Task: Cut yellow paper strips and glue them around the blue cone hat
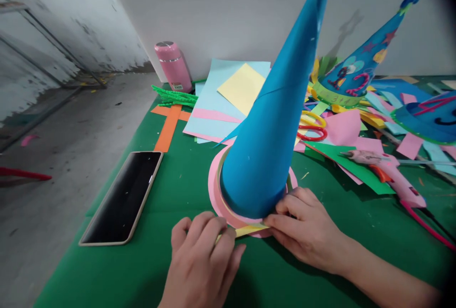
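Observation:
A tall blue paper cone (265, 156) stands tilted to the right on a round pink paper brim (214, 182). Along the brim's near edge runs a narrow yellow paper strip (247, 230). My left hand (204, 253) has its fingers curled over the strip's left end, at the front of the brim. At the cone's lower right, my right hand (306, 227) pinches the strip's other end against the base. My fingers hide both ends of the strip.
A phone (123, 199) lies at left. Behind are a pink flask (173, 67), green pipe cleaners (174, 96) and paper sheets (217, 85). Scissors (311, 132), a pink glue gun (392, 175) with its cord, paper scraps and a decorated blue cone hat (359, 68) occupy the right.

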Demonstrator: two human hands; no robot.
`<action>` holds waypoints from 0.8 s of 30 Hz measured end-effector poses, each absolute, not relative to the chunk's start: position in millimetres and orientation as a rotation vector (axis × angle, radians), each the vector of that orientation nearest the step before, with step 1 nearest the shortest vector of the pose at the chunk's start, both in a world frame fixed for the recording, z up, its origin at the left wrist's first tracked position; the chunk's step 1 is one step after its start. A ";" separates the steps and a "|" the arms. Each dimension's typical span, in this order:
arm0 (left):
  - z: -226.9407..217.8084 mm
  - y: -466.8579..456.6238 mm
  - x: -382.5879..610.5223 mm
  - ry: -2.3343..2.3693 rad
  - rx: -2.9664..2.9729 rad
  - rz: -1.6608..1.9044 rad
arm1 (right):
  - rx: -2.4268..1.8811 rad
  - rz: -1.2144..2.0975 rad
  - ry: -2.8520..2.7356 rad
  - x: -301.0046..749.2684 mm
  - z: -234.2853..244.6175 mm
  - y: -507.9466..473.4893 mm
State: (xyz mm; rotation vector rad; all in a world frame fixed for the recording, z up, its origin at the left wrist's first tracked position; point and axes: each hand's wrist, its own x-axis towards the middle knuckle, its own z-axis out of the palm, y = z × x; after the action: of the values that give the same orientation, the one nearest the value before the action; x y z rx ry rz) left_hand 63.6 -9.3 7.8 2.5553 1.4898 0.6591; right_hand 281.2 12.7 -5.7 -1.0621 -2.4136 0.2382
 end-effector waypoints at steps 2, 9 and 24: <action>7.1 -11.4 66.8 1.471 2.518 0.643 | -1.068 0.243 -2.410 281.2 -5.3 12.5; 7.4 -11.8 80.5 1.409 2.520 0.594 | -1.066 0.247 -2.404 280.5 -6.8 12.9; -10.5 -14.9 88.9 1.440 2.767 1.031 | -1.061 0.277 -2.404 282.0 -6.1 11.1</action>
State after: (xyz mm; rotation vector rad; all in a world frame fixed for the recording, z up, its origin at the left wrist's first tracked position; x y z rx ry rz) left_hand 88.9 -14.9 -10.5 2.7673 1.4398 1.0311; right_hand 282.0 11.1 -6.1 -1.0605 -2.4043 0.2768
